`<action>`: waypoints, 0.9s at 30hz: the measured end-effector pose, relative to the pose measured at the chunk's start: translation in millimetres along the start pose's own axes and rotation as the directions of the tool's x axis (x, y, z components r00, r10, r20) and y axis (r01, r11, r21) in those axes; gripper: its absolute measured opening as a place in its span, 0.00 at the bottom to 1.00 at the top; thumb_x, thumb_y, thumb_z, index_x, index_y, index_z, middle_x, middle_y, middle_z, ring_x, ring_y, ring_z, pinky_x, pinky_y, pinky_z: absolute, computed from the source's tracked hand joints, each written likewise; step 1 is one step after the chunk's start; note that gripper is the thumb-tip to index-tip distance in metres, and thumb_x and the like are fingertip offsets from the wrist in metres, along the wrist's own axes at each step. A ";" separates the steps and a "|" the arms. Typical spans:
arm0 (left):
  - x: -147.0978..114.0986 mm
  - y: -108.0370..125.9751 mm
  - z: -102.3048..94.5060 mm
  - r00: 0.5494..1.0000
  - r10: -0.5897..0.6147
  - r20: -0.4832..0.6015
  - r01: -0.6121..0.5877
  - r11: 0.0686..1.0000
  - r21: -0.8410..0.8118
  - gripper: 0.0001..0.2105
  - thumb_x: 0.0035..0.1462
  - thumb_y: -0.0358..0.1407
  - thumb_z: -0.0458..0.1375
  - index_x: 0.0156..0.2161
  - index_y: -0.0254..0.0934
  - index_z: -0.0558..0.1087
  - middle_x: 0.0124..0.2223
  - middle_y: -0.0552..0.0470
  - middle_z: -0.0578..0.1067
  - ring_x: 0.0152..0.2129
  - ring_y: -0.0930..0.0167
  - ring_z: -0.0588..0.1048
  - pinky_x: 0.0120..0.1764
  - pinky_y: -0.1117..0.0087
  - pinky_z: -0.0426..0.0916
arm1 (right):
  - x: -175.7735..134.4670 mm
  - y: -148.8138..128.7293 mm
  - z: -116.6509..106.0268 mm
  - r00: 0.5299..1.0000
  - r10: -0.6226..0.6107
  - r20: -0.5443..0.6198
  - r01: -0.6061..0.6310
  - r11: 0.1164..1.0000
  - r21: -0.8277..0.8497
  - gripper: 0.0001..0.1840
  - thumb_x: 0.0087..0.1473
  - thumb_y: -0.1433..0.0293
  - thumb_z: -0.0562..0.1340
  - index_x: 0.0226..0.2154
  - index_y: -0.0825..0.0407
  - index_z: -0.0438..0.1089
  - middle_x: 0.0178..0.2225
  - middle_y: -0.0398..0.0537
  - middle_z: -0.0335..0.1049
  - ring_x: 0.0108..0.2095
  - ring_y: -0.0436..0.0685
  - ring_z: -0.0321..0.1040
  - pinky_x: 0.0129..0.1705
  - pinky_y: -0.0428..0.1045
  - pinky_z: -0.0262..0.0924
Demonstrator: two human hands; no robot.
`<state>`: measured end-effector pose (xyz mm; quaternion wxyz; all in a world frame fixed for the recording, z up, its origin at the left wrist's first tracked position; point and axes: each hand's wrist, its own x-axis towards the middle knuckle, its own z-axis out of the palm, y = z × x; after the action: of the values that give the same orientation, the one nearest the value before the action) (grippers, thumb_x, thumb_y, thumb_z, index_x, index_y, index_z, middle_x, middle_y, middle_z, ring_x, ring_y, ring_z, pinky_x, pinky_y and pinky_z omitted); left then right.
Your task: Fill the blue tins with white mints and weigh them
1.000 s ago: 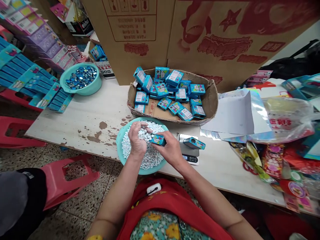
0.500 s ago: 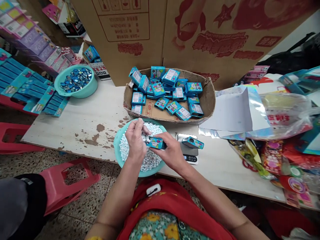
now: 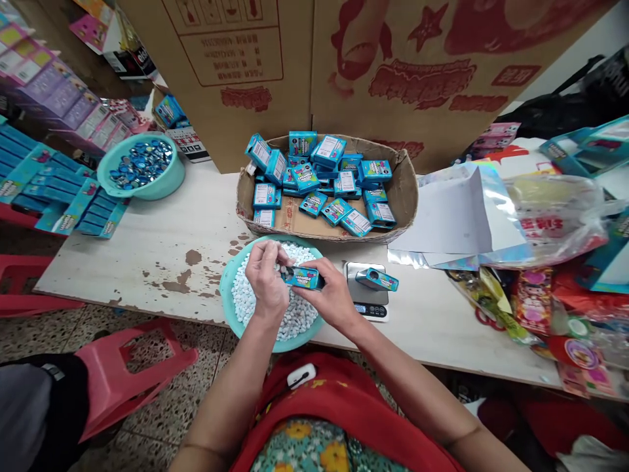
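Note:
My right hand (image 3: 335, 296) is wrapped round a small blue candy tin (image 3: 305, 278), which lies on its side above the bowl with its open end to the left. Right at that opening, my left hand (image 3: 266, 278) has its fingers curled together over a few white candies, mostly hidden by the fingers. Under both hands sits a turquoise bowl (image 3: 227, 294) full of white candies (image 3: 297, 321). A second blue tin (image 3: 382, 279), with a dark round hole in its end, rests on a digital scale (image 3: 371, 311) just right of my right hand.
Behind the bowl stands a cut-down cardboard box (image 3: 410, 196) of blue tins. A bowl of shiny blue metallic pieces (image 3: 140, 164) is at the back left, with stacked blue packs (image 3: 63, 190) beside it. Paper sheets (image 3: 447, 216) and plastic bags (image 3: 555, 216) lie right. Pink stools (image 3: 132, 373) stand left.
The tin has turned slightly, so its open end shows more. My left fingers have curled in at the opening; fewer candies show between them. The view has shifted a little.

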<state>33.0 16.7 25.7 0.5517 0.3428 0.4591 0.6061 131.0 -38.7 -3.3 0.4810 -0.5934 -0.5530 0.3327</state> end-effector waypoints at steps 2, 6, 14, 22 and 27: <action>-2.7 1.8 -1.0 0.999 0.015 0.028 -0.014 1.000 -0.020 0.08 0.56 0.39 0.55 0.29 0.36 0.66 0.24 0.56 0.65 0.21 0.76 0.67 0.32 0.71 0.68 | -0.5 -0.2 0.6 1.000 0.012 -0.011 -0.012 1.000 0.009 0.15 0.44 0.72 0.69 0.37 0.49 0.69 0.35 0.44 0.67 0.38 0.56 0.66 0.40 0.50 0.60; -7.9 8.5 -1.3 0.995 0.003 0.099 0.002 0.998 -0.056 0.08 0.57 0.39 0.53 0.30 0.36 0.67 0.25 0.55 0.67 0.23 0.74 0.70 0.36 0.68 0.68 | 0.0 1.0 3.8 0.998 0.051 -0.030 -0.050 0.998 0.041 0.15 0.43 0.70 0.69 0.37 0.48 0.70 0.35 0.44 0.68 0.38 0.56 0.66 0.41 0.50 0.61; 27.6 -18.1 -32.4 0.999 -0.021 -0.030 0.025 0.991 0.130 0.11 0.58 0.43 0.50 0.32 0.37 0.66 0.25 0.55 0.65 0.20 0.74 0.65 0.27 0.72 0.63 | -12.9 29.9 -11.6 0.947 0.318 0.040 -0.310 0.878 0.364 0.24 0.36 0.64 0.73 0.38 0.50 0.70 0.33 0.43 0.71 0.35 0.56 0.69 0.39 0.50 0.63; 19.1 -97.1 -50.9 0.894 -0.104 0.437 -0.381 0.340 0.860 0.07 0.54 0.37 0.56 0.38 0.39 0.72 0.46 0.43 0.70 0.46 0.59 0.65 0.48 0.58 0.59 | -29.8 51.9 -39.7 0.958 0.279 -0.060 -0.259 0.938 0.232 0.23 0.38 0.63 0.73 0.39 0.50 0.71 0.39 0.46 0.69 0.40 0.57 0.67 0.43 0.53 0.63; 20.3 -104.2 -52.1 0.916 -0.132 0.379 -0.318 0.338 0.886 0.07 0.56 0.40 0.56 0.32 0.38 0.69 0.37 0.45 0.70 0.39 0.63 0.68 0.39 0.66 0.60 | -33.9 42.2 -42.4 0.968 0.240 -0.075 -0.226 0.962 0.155 0.21 0.41 0.64 0.72 0.39 0.49 0.71 0.40 0.46 0.68 0.41 0.58 0.67 0.45 0.54 0.62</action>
<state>18.7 24.3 -91.5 0.2965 0.7339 0.5829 0.1836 178.8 -77.3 -34.2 0.5054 -0.6328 -0.4307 0.3983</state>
